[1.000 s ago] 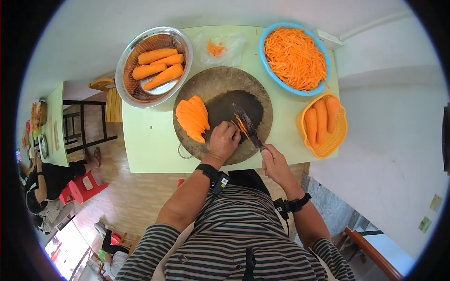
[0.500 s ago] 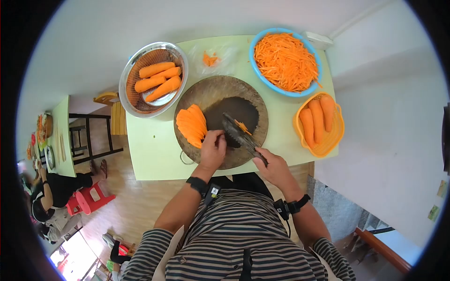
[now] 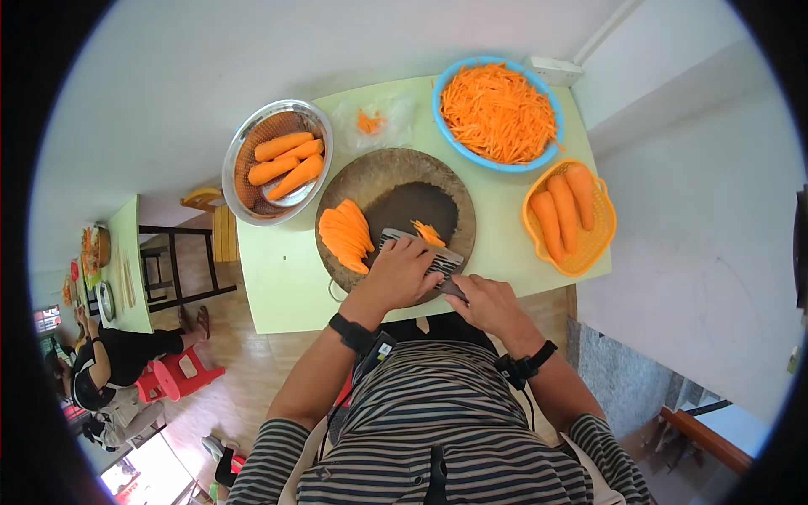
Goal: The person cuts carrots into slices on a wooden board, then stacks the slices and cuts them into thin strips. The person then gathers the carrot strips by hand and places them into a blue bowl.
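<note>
My right hand (image 3: 490, 305) is closed around the handle of a kitchen knife (image 3: 450, 261) with a wide, dark-patterned blade. Across that blade lies my left hand (image 3: 400, 273), its fingers spread over the metal. Both are above the near part of a round wooden chopping board (image 3: 345, 181), whose middle is dark and wet. A small bunch of carrot strips (image 3: 427, 232) lies just beyond the blade. To the left on the board, overlapping carrot slices (image 3: 345, 236) form a fanned pile. The blade's lower edge is partly hidden by my hands.
A blue basin (image 3: 439, 118) heaped with shredded carrot stands back right, with a yellow basket (image 3: 602, 244) of whole carrots nearer. At back left are a metal bowl (image 3: 231, 168) holding several carrots and a plastic bag (image 3: 396, 126) with carrot scraps. Another person (image 3: 126, 362) sits far left.
My left hand has moved from beside the slices onto the knife's blade. The blade has turned and come nearer to me, and the carrot strips now lie beyond it. The view has shifted slightly.
</note>
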`<action>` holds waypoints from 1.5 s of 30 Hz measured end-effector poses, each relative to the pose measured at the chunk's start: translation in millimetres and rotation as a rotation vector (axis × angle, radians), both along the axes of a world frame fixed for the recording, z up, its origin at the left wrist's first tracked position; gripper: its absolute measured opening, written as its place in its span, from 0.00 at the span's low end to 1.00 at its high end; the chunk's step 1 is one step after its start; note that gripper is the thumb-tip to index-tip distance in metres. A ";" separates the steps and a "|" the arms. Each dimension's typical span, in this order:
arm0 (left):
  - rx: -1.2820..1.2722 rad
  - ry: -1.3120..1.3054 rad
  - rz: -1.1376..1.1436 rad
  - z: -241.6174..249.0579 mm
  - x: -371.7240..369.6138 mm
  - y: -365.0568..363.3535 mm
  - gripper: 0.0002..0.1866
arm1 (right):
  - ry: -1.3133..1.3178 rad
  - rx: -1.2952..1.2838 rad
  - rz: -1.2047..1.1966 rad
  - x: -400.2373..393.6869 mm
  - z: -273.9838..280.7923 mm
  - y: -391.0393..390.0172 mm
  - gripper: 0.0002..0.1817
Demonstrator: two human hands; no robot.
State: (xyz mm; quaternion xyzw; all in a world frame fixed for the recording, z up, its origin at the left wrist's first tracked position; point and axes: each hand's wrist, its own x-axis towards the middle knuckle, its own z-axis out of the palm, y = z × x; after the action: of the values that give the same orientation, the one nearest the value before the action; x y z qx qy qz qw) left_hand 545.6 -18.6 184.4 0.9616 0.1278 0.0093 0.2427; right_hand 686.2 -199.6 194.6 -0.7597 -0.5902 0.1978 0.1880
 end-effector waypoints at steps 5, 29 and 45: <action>-0.077 -0.053 0.083 -13.8 12.4 8.8 0.21 | 0.025 -0.014 0.031 -3.2 -1.0 -9.3 0.20; -2.176 -0.303 0.782 -47.0 -1.6 -9.9 0.33 | 1.508 -0.248 -0.656 36.0 -36.9 -21.1 0.20; -1.599 -0.365 1.058 -67.6 -4.8 -6.0 0.16 | 1.309 -0.142 -0.784 59.4 -52.9 -38.2 0.18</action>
State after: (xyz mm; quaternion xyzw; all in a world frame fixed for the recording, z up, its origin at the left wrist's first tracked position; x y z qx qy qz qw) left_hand 540.9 -24.6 116.8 0.3152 0.4720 0.1765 0.8042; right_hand 745.6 -237.7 141.8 -0.6519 -0.0319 0.5637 0.5062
